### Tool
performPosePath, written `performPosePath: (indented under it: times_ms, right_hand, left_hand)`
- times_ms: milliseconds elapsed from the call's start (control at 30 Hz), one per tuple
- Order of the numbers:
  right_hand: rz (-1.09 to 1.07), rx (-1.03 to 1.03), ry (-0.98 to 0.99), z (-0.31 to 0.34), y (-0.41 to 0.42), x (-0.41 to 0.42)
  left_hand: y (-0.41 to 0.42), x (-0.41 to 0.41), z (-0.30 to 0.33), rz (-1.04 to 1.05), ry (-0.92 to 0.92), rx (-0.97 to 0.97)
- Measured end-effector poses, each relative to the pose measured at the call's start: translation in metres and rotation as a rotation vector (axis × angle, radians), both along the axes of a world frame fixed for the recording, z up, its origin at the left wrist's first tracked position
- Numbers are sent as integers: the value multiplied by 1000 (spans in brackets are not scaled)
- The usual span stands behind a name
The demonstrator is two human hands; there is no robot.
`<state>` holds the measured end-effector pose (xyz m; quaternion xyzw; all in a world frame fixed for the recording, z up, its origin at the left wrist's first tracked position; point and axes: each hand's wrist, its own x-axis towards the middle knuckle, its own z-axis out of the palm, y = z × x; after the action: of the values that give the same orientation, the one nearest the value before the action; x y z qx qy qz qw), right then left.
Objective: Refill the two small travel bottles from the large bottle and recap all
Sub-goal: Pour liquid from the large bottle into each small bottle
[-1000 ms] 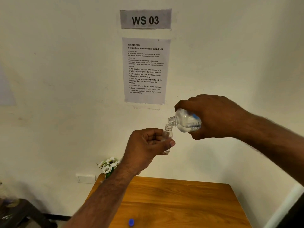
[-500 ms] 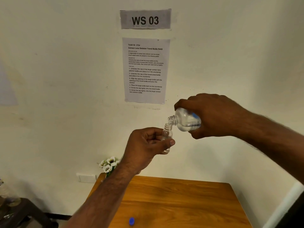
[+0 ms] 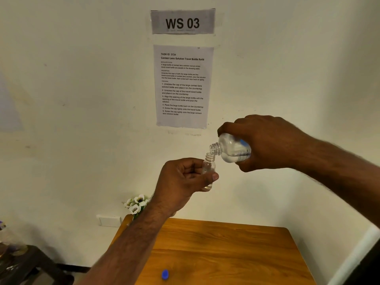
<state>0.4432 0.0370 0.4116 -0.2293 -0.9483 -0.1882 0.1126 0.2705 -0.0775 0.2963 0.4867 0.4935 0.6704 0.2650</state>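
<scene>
Clear plastic meets clear plastic above a wooden table (image 3: 236,254): a person's right hand (image 3: 271,142) wraps round the body of a large bottle (image 3: 232,150), tipping it neck-down to the left so that its uncapped threaded mouth sits against the open mouth of a small travel bottle (image 3: 208,167). The left hand (image 3: 183,179) holds that small bottle upright in mid-air, fingers curled round its side and the thumb pressed across its front. A little clear liquid shows at the bottom of the travel bottle, and more pools in the lower side of the tilted large bottle, whose label carries a blue patch and fine print too small to read.

On the cream wall behind, a grey sign (image 3: 182,22) reads "WS 03" in bold black letters. Below it a printed sheet (image 3: 183,87) is headed "TASK ID: 3724 – Contact Lens Solution Travel Bottle Refill" and lists six numbered steps, beginning "Unscrew the cap of the large contact lens solution bottle and place it on the countertop."

A blue cap (image 3: 165,274) lies on the table near its front edge, well below both hands. White artificial flowers (image 3: 136,204) with dark centres stand at the table's far left corner, beside a white wall socket (image 3: 109,220). A dark low table (image 3: 30,266) sits at lower left — the items on it are blurred.
</scene>
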Motion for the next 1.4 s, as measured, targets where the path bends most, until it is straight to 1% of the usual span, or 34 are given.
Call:
performPosePath:
  times_ms: [167, 933, 1400]
  right_hand:
    - [8, 9, -3, -1, 0, -2]
    - [25, 13, -12, 2, 1, -7]
    - [21, -4, 2, -1, -2, -8]
  left_hand:
    - [0, 0, 0, 11, 17, 4]
    - [4, -7, -6, -9, -20, 29]
    - [3, -9, -7, 6, 2, 25]
